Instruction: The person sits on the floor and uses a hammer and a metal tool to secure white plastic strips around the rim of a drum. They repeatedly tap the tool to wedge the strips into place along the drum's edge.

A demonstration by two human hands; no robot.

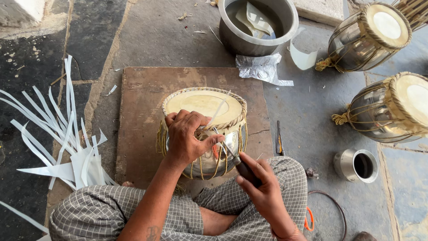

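The right hand (263, 187) closes firmly around the dark handle of a pointed tool (232, 154), its metal tip angled up toward the rim of a small drum (205, 134), apparently to work at the lacing there. The left hand (189, 136) curls over the near edge of the drum, fingers bent and pinching a thin pale strip (219, 109) that runs up across the skin head; the grip seems to steady the drum while keeping the strip taut. The drum, a shiny metal bowl laced with yellowish cord, stands upright on a worn wooden board (142, 98) just in front of the person's crossed legs in checked cloth. A small tool (279, 140) lies on the stone floor beside the board, and a short metal cup (356, 166) lies farther right. To the left, a loose fan of white strips (58, 134) lies within reach. Beyond the board sit a crumpled plastic sheet (261, 68) and a metal pot (257, 24) holding water and pale pieces, perhaps soaking. Two more laced drums (379, 67) lie tipped on their sides at far right.
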